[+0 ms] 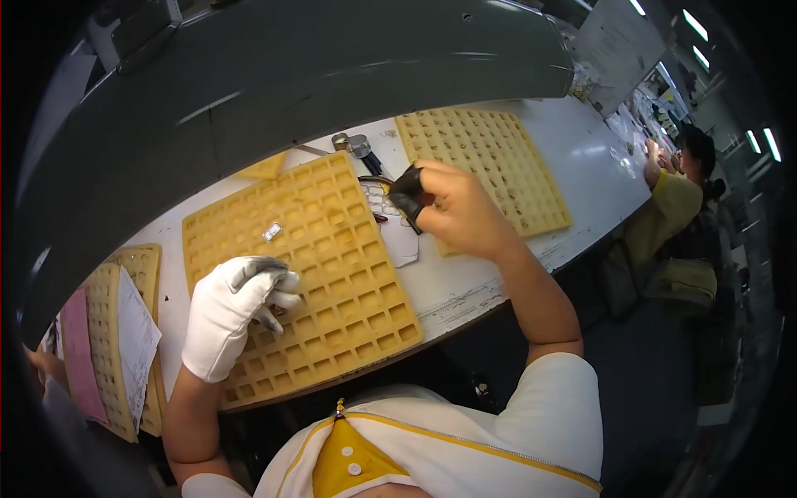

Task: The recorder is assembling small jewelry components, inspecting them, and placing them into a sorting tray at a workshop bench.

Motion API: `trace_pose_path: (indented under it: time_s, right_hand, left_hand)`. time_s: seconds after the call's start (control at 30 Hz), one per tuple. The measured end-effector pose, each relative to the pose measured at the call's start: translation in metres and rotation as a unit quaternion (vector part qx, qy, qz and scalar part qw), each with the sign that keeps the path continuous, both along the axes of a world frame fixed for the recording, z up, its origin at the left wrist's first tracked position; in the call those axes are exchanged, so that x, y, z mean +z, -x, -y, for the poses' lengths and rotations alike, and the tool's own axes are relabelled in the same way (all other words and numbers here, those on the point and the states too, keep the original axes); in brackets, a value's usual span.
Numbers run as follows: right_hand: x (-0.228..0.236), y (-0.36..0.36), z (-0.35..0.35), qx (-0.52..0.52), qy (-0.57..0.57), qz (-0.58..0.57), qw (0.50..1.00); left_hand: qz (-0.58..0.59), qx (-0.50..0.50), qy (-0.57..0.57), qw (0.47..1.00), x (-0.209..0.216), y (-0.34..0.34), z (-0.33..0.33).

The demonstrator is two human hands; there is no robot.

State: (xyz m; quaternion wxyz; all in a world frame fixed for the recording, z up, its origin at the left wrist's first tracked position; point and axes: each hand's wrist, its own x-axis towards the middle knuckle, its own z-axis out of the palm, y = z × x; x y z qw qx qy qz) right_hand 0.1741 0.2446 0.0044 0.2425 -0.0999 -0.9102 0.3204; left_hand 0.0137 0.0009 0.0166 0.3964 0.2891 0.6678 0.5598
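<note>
Left hand: we see our left hand [237, 311] in a white glove, fingers curled inward over the near yellow tray [307, 274]; something small and dark sits at the fingertips, but we cannot tell whether it is pinched or only touched.
Right hand: our right hand [452, 207] is bare apart from dark finger covers, raised above the bench [598, 158], thumb and forefinger closed on a small dark part [407, 195].
Near tray: it is a yellow grid of square pockets lying flat on the bench in front of us; most pockets look empty, and one small pale piece [271, 231] rests in a pocket toward the far left.
Far tray: we see a second yellow tray [490, 166] beyond the right hand, its pockets dotted with small parts.
Between the trays: a small metal tool [355, 147] and a clear plastic piece [398, 241] lie on the bench.
Left edge: we see stacked yellow trays [108, 290] with a white sheet [134, 340] and a pink sheet [79, 357] on them.
Far right: another person [677, 195] in yellow sits at the same bench.
</note>
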Motion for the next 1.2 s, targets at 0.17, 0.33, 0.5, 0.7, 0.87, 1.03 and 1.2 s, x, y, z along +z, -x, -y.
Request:
trace_pose_path:
  time_s: [0.17, 0.33, 0.5, 0.7, 0.87, 1.03, 1.2]
  right_hand:
    - [0.008, -0.064, -0.093, -0.313, -0.26, 0.109, 0.907]
    - [0.001, -0.103, -0.174, -0.363, -0.241, 0.242, 0.867]
    - [0.003, -0.109, -0.205, -0.342, -0.22, 0.274, 0.871]
    - [0.004, -0.092, -0.215, -0.272, -0.268, 0.338, 0.86]
    - [0.005, -0.075, -0.218, -0.244, -0.276, 0.378, 0.849]
    - [0.004, -0.068, -0.221, -0.226, -0.277, 0.407, 0.841]
    - [-0.006, -0.073, -0.224, -0.319, -0.162, 0.371, 0.857]
  left_hand:
    - [0.004, 0.004, -0.022, 1.0, -0.005, -0.002, 0.0]
    - [-0.058, 0.042, -0.023, 0.997, -0.008, -0.003, -0.001]
    - [-0.13, 0.084, -0.05, 0.987, -0.017, 0.01, -0.002]
    - [-0.128, 0.142, -0.055, 0.98, -0.022, 0.028, -0.008]
    - [-0.115, 0.179, -0.071, 0.974, -0.03, 0.042, -0.011]
    - [-0.123, 0.186, -0.066, 0.972, -0.034, 0.05, -0.009]
    - [-0.114, 0.193, -0.061, 0.972, -0.033, 0.045, -0.015]
